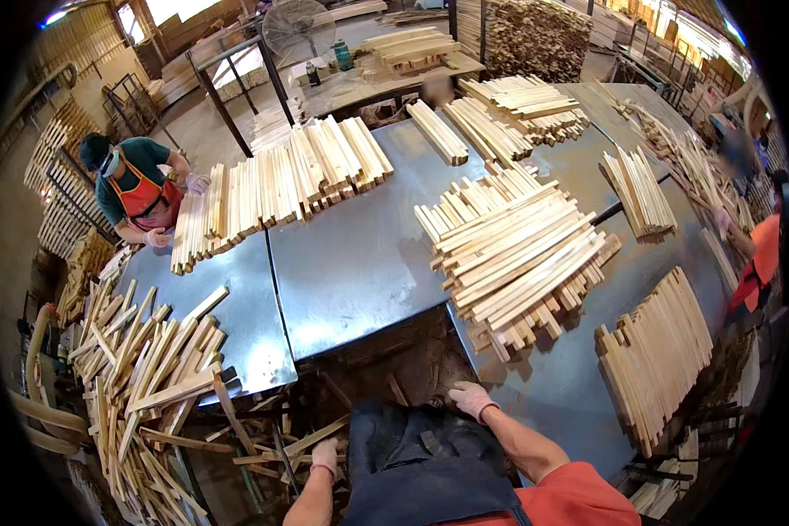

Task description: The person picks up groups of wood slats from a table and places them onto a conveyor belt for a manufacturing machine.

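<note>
My right hand (472, 400), in a pale glove, rests at the near edge of the metal-topped table (359, 289), its fingers extended and holding nothing visible. My left hand (324, 458), also gloved, hangs low beside my dark apron (421, 473). Loose wooden strips (316, 436) lie close to it, and its fingers are too hidden to show whether it grips one. Ahead of my right hand, a layered stack of wooden strips (517, 254) lies on the table. Farther right is a row of strips (656, 355) laid side by side.
A jumbled heap of strips (149, 386) fills the left. Across the table, a co-worker in an orange apron (145, 188) touches a long row of strips (280, 180). Another person in orange (758, 263) stands at the right edge. A dark gap (394, 351) opens before me.
</note>
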A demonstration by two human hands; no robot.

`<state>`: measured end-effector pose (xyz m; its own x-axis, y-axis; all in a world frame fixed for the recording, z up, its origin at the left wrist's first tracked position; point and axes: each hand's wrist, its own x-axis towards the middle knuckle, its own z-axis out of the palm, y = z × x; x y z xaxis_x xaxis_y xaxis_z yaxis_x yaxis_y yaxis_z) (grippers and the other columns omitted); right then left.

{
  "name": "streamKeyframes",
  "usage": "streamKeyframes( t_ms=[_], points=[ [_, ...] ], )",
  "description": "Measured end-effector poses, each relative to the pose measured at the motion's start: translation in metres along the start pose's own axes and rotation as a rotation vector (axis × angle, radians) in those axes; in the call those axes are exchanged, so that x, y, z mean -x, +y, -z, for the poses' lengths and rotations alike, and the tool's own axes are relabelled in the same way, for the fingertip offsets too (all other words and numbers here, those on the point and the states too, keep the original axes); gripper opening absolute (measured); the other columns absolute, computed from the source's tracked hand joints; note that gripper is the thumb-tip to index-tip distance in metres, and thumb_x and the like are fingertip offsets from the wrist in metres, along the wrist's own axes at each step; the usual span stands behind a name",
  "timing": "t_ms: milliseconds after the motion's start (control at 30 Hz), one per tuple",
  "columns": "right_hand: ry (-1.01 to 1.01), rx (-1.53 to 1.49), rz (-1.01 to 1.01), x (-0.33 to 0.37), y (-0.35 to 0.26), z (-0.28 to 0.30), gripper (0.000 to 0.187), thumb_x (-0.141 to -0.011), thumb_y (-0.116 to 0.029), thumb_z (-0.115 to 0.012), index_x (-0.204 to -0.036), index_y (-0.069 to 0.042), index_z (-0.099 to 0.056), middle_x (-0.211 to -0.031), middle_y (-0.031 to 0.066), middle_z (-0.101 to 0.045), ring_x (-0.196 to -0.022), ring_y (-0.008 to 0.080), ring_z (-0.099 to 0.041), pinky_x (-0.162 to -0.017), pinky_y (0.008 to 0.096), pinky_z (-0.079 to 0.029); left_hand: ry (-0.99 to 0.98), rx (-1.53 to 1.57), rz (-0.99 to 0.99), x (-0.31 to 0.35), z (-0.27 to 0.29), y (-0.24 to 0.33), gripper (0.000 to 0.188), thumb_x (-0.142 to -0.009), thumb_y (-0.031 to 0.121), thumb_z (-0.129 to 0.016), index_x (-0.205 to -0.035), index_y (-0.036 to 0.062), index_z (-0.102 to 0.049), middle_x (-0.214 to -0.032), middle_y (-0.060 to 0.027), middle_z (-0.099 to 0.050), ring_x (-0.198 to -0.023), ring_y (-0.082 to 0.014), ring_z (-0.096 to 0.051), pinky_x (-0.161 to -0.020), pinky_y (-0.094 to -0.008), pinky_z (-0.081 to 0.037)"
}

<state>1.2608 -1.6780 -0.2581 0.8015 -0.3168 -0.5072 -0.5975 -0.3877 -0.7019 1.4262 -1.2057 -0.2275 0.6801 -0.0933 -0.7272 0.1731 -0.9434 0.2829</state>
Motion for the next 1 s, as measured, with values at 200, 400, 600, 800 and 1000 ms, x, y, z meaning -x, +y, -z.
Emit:
streamKeyframes(
  t_ms=[200, 400, 600, 800, 1000],
  points=[
    [-0.047, -0.431, -0.070, -0.069, -0.097, 0.009, 0.057, -0.099, -0.028, -0.071, -0.147, 0.002, -0.062, -0.106, 0.0057, -0.074, -0.079, 0.0145, -0.065, -0.073, 0.0307, -0.056, 0.372, 0.346, -0.323, -0.093, 0.135, 0.210, 0.031, -0.090, 0.026, -0.065, -0.090, -0.0042, -0.064, -0.088, -0.0271, -0.065, -0.081, -0.0447, -0.054, -0.080, -0.0496, -0.048],
    [-0.136, -0.078, 0.011, -0.115, -0.115, 0.017, 0.068, -0.098, -0.044, -0.063, -0.145, 0.006, -0.061, -0.149, 0.0247, -0.063, -0.140, 0.0319, -0.060, -0.119, 0.0362, -0.044, 0.463, 0.165, -0.407, -0.272, 0.262, 0.350, 0.079, -0.091, 0.038, -0.072, -0.153, -0.0052, -0.048, -0.144, -0.0309, -0.063, -0.135, -0.0438, -0.060, -0.112, -0.0464, -0.049],
    [-0.035, -0.541, -0.557, -0.119, -0.163, 0.046, 0.063, -0.099, -0.033, -0.070, -0.149, 0.003, -0.059, -0.121, 0.0153, -0.076, -0.088, 0.0204, -0.072, -0.087, 0.0341, -0.058, 0.555, 0.060, -0.397, -0.352, 0.387, 0.567, 0.084, -0.093, 0.036, -0.072, -0.165, 0.0120, -0.037, -0.146, -0.0310, -0.061, -0.129, -0.0460, -0.064, -0.109, -0.0518, -0.052],
    [0.044, -0.707, -0.844, -0.120, -0.195, 0.032, 0.060, -0.098, -0.028, -0.074, -0.149, 0.001, -0.061, -0.105, 0.0114, -0.075, -0.080, 0.0150, -0.068, -0.077, 0.0296, -0.058, 0.514, -0.056, -0.204, -0.471, 0.446, 0.678, 0.082, -0.095, 0.044, -0.073, -0.165, 0.0182, -0.039, -0.136, -0.0253, -0.068, -0.125, -0.0421, -0.067, -0.104, -0.0509, -0.054],
    [-0.026, -0.319, -0.522, -0.119, -0.163, -0.012, 0.066, -0.100, -0.042, -0.065, -0.148, 0.003, -0.060, -0.149, 0.0217, -0.062, -0.137, 0.0352, -0.058, -0.115, 0.0383, -0.046, 0.418, 0.081, -0.232, -0.530, 0.444, 0.681, 0.082, -0.095, 0.035, -0.075, -0.167, 0.0262, -0.037, -0.127, -0.0158, -0.070, -0.105, -0.0306, -0.069, -0.091, -0.0447, -0.055]
  ],
)
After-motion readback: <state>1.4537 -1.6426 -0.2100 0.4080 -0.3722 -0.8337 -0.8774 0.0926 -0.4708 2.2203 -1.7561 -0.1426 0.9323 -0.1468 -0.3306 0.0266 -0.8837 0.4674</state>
